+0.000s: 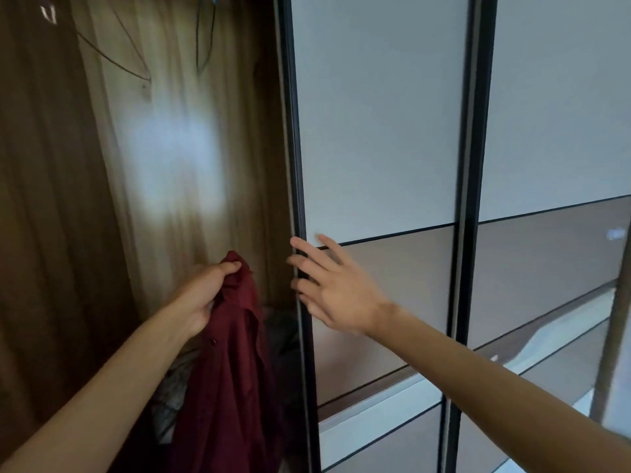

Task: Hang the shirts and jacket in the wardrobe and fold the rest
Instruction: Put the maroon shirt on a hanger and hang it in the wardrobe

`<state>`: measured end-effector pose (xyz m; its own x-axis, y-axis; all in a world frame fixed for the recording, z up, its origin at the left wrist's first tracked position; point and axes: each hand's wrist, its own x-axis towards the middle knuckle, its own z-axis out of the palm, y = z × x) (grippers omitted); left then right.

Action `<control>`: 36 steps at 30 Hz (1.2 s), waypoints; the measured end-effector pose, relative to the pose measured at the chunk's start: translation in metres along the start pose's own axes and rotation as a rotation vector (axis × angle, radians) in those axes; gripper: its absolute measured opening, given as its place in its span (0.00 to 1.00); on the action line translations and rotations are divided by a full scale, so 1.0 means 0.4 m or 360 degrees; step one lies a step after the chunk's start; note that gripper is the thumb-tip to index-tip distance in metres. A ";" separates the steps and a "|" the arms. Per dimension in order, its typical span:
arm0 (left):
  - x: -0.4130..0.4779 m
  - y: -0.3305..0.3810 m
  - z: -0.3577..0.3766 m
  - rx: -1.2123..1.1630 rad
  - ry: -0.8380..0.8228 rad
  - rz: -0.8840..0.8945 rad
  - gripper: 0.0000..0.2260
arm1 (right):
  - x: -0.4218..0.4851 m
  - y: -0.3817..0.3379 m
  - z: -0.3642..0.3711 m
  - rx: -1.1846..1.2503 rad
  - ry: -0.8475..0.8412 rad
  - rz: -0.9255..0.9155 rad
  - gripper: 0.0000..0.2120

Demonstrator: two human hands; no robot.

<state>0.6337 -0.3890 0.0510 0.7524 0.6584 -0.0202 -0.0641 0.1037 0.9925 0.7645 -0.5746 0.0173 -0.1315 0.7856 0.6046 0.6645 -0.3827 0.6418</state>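
Observation:
A dark red shirt [235, 363] hangs bunched from my left hand [205, 295], which grips it near the collar in front of the open wardrobe [170, 165]. My right hand [331, 285] is spread open, its fingers at the dark edge of the sliding wardrobe door [375, 131]. Two thin wire hangers [136, 59] hang high inside the wardrobe, and the one further right is dark [205, 46]. The frame is blurred by motion.
The wardrobe's brown wooden side wall [44, 199] fills the left. A pile of crumpled clothes [283, 336] lies low inside behind the shirt. A second sliding door panel [553, 131] stands to the right, with reflections in its lower brown glass.

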 end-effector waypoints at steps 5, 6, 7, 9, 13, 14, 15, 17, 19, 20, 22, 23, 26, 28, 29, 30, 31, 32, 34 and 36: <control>0.049 -0.026 0.065 0.0032 -0.0065 0.0011 0.04 | -0.063 0.059 0.002 -0.0084 -0.0084 0.0080 0.16; 0.060 -0.032 0.081 0.0045 -0.0088 0.0007 0.04 | -0.077 0.070 0.004 -0.0100 -0.0106 0.0102 0.16; 0.069 -0.038 0.097 0.0056 -0.0112 0.0000 0.04 | -0.092 0.080 0.007 -0.0109 -0.0135 0.0126 0.17; 0.080 -0.046 0.133 0.0053 -0.0175 -0.0002 0.03 | -0.119 0.096 0.012 -0.0118 -0.0208 0.0185 0.18; 0.103 -0.059 0.190 0.0025 -0.0249 0.0014 0.03 | -0.164 0.127 0.023 -0.0171 -0.0310 0.0323 0.22; 0.111 -0.062 0.199 0.0025 -0.0271 0.0012 0.04 | -0.175 0.136 0.025 -0.0196 -0.0334 0.0347 0.21; 0.116 -0.066 0.207 0.0031 -0.0300 -0.0003 0.06 | -0.187 0.146 0.028 -0.0219 -0.0357 0.0367 0.20; 0.128 -0.078 0.219 0.0039 -0.0356 -0.0038 0.08 | -0.212 0.167 0.034 -0.0260 -0.0399 0.0411 0.20; 0.134 -0.091 0.231 0.0042 -0.0412 -0.0075 0.09 | -0.236 0.189 0.042 -0.0323 -0.0429 0.0438 0.21; 0.138 -0.097 0.237 0.0042 -0.0434 -0.0087 0.09 | -0.247 0.201 0.047 -0.0358 -0.0444 0.0444 0.21; 0.141 -0.107 0.249 0.0036 -0.0462 -0.0101 0.09 | -0.269 0.226 0.058 -0.0400 -0.0466 0.0459 0.21; 0.142 -0.109 0.255 0.0032 -0.0470 -0.0098 0.09 | -0.278 0.238 0.064 -0.0409 -0.0468 0.0473 0.21; 0.154 -0.107 0.272 0.0042 -0.0506 -0.0099 0.10 | -0.302 0.271 0.081 -0.0451 -0.0481 0.0530 0.20; 0.158 -0.103 0.285 0.0048 -0.0528 -0.0083 0.09 | -0.319 0.293 0.092 -0.0468 -0.0507 0.0571 0.21; 0.160 -0.102 0.291 0.0050 -0.0534 -0.0070 0.08 | -0.329 0.305 0.098 -0.0475 -0.0523 0.0592 0.22; 0.164 -0.101 0.298 0.0049 -0.0537 -0.0057 0.08 | -0.338 0.317 0.103 -0.0484 -0.0542 0.0612 0.23; 0.167 -0.100 0.305 0.0047 -0.0539 -0.0046 0.07 | -0.349 0.329 0.109 -0.0497 -0.0560 0.0629 0.23; 0.173 -0.100 0.312 0.0045 -0.0541 -0.0033 0.07 | -0.359 0.340 0.116 -0.0507 -0.0581 0.0644 0.24; 0.186 -0.096 0.328 0.0041 -0.0533 -0.0013 0.07 | -0.380 0.361 0.131 -0.0509 -0.0641 0.0675 0.26; 0.202 -0.089 0.346 0.0043 -0.0523 0.0003 0.07 | -0.401 0.385 0.144 -0.0515 -0.0688 0.0694 0.27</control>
<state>0.7875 -0.4428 0.0307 0.9238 0.3826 0.0172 -0.0516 0.0799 0.9955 0.9303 -0.7316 -0.0080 0.4472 0.6246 0.6403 0.3286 -0.7805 0.5318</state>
